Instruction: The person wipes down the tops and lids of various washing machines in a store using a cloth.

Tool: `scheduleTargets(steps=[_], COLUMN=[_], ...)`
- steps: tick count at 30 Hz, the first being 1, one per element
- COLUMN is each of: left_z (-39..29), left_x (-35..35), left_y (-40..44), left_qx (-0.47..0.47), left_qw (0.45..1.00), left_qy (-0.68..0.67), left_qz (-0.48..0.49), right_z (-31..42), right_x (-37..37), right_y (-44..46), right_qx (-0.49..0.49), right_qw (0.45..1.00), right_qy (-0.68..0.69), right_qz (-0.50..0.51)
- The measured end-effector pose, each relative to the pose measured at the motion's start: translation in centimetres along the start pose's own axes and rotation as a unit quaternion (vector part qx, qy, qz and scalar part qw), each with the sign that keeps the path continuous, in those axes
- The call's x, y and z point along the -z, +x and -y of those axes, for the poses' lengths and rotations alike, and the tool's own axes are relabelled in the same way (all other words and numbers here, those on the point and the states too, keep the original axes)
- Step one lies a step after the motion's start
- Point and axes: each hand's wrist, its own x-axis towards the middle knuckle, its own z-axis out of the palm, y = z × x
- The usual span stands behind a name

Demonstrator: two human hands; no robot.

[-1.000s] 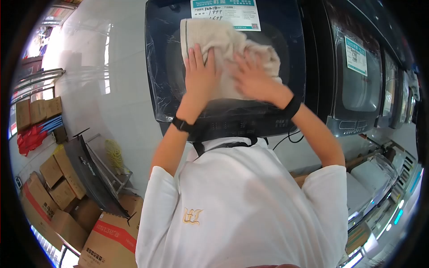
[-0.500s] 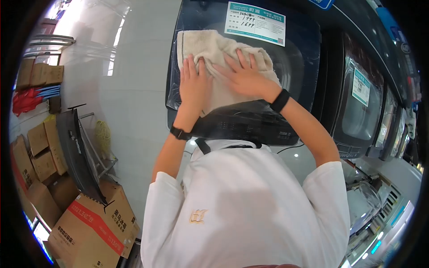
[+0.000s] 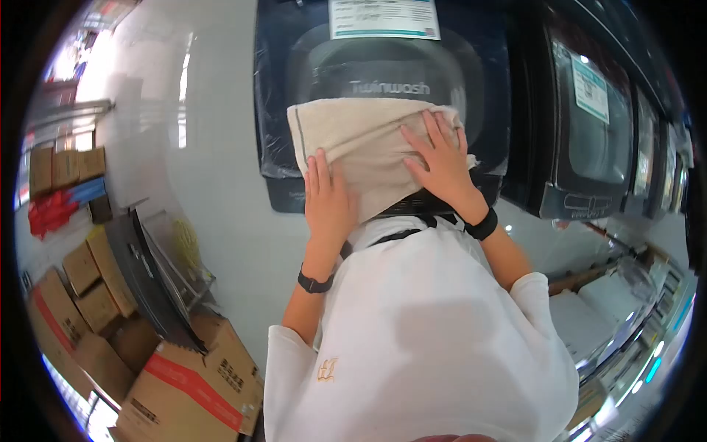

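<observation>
A beige towel [image 3: 368, 140] lies spread over the front part of a dark washing machine [image 3: 272, 103] lid marked "Twinwash". My left hand [image 3: 328, 199] rests on the towel's left front edge, its fingers stretched forward. On the right side of the cloth, my right hand [image 3: 440, 158] lies flat with its fingers spread. Both palms press down from above, and neither hand grips the fabric. Clear plastic film covers parts of the machine. A white and teal label [image 3: 384, 18] sits at the back of the lid.
To the right stands another dark washing machine [image 3: 589, 132] with its own label, in a row of appliances. Cardboard boxes [image 3: 184, 390] are stacked at the lower left, beside a dark folded panel-like object [image 3: 158, 280] on a metal frame. Pale tiled floor [image 3: 213, 140] lies between.
The towel and both my hands have moved toward me over the lid, uncovering the "Twinwash" lettering. The cloth now lies flatter. My view has shifted too.
</observation>
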Motion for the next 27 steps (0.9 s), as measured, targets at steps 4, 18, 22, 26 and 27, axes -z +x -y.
scheduleTargets(steps=[4,18,22,26,27], left_z=[-2.3,-26.0,-35.7,-43.1,-44.5], left_x=[-1.4,-5.7,-5.9,-9.0,-10.1], left_y=[1.8,4.0,3.3,5.2,5.9], left_qx=[-0.055,-0.341,-0.381,-0.431,-0.439], left_qw=[0.998,0.925,0.914,0.899,0.897], left_qy=[0.016,-0.096,-0.111,-0.08,-0.048], left_qz=[0.009,0.138,0.086,0.021,-0.001], right_z=[-0.7,-8.7,-12.9,-19.8,-21.9], right_x=[0.4,3.0,10.5,12.9,12.6], right_y=[-0.9,-17.2,-23.6,-29.1,-29.7], right_qx=[0.001,-0.226,-0.238,-0.269,-0.291], right_qw=[0.991,0.836,0.803,0.807,0.813], right_qy=[0.048,0.376,0.31,0.144,0.12], right_qz=[-0.124,-0.33,-0.451,-0.506,-0.49])
